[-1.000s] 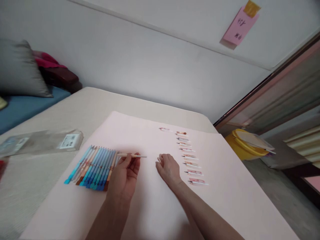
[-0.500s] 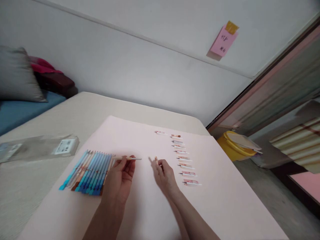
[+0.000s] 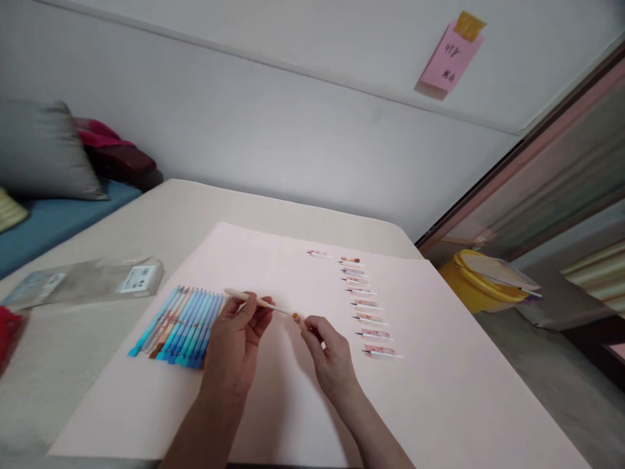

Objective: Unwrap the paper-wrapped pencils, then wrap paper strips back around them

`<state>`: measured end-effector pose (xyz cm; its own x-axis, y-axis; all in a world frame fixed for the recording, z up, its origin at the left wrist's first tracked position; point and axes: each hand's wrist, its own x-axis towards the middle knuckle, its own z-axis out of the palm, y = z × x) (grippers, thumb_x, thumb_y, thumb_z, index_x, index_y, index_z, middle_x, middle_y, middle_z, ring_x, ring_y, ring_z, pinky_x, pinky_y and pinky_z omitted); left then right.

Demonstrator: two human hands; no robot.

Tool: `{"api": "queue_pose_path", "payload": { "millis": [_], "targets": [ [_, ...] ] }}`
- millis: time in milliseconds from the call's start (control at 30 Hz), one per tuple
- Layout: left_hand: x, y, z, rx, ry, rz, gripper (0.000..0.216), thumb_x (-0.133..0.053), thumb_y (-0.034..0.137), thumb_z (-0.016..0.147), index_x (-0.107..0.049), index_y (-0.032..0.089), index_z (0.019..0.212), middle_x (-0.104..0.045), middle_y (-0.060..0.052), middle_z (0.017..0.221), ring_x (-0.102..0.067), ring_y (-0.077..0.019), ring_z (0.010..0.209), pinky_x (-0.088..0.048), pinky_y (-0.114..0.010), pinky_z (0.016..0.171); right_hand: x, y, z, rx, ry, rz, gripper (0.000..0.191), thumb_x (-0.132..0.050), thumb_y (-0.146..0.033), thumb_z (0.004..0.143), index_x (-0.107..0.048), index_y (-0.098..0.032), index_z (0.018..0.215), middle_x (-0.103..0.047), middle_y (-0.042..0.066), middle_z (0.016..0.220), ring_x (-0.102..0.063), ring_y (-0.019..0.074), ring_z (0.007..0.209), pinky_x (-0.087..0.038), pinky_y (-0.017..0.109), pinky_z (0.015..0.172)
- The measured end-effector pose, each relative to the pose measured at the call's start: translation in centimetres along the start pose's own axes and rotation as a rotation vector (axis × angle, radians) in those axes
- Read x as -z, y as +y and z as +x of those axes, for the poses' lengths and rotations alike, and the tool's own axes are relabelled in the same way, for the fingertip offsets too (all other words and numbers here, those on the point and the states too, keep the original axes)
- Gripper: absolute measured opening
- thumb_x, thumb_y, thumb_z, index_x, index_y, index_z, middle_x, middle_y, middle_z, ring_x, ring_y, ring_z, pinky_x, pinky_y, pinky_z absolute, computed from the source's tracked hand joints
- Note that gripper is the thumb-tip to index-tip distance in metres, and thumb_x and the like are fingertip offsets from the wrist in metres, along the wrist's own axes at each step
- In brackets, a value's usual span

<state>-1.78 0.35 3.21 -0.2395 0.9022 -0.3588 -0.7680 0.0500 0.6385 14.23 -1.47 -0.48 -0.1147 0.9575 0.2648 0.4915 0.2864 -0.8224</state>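
My left hand [image 3: 233, 348] is closed around a cream pen barrel [image 3: 236, 294], and a thin white refill [image 3: 280, 309] sticks out of its right end. Between the fingertips of my right hand [image 3: 334, 355] is a short pen cap [image 3: 297, 320], its orange-brown open end turned toward the refill tip. A small gap seems to separate the two. Just left of my left hand lies a row of blue, cream and brown pens [image 3: 178, 326]. Right of my right hand runs a column of small slim pieces with printed pink sleeves and thin dark tips [image 3: 377, 334].
Pink paper [image 3: 420, 404] covers much of the table [image 3: 288, 218]. One more slim piece [image 3: 317, 253] lies near its far edge. A clear plastic packet [image 3: 105, 281] with a label rests at left, beside something red [image 3: 7, 332]. A yellow bin [image 3: 469, 286] stands beyond the right edge.
My right hand has turned the cap so its open end faces the refill. The barrel and refill now tilt downward to the right, and the two ends are closer.
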Motion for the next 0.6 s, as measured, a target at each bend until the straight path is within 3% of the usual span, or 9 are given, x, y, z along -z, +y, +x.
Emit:
{"api": "queue_pose_path", "payload": {
  "millis": [367,600],
  "targets": [
    [-0.1,-1.0,-0.4,-0.104,-0.025,0.217,0.022,-0.073,0.025,0.065,-0.062,0.014,0.08,-0.068,-0.007,0.076,-0.066,-0.017,0.075,-0.052,-0.025,0.065,1.1,0.7,-0.1,0.103,-0.025,-0.158,0.014,-0.042,-0.02,0.089,-0.056,-0.023,0.092,-0.061,0.003,0.084,-0.057,0.0151,0.076,-0.042,0.024,0.064],
    [0.1,-1.7,-0.8,-0.07,-0.074,0.356,0.022,-0.07,0.03,0.068,-0.062,0.015,0.081,-0.069,-0.008,0.081,-0.064,-0.016,0.077,-0.05,-0.026,0.071,1.1,0.3,-0.5,0.117,-0.025,-0.21,0.014,-0.043,-0.02,0.088,-0.057,-0.023,0.089,-0.06,0.003,0.081,-0.056,0.016,0.073,-0.041,0.024,0.061]
  ]
}}
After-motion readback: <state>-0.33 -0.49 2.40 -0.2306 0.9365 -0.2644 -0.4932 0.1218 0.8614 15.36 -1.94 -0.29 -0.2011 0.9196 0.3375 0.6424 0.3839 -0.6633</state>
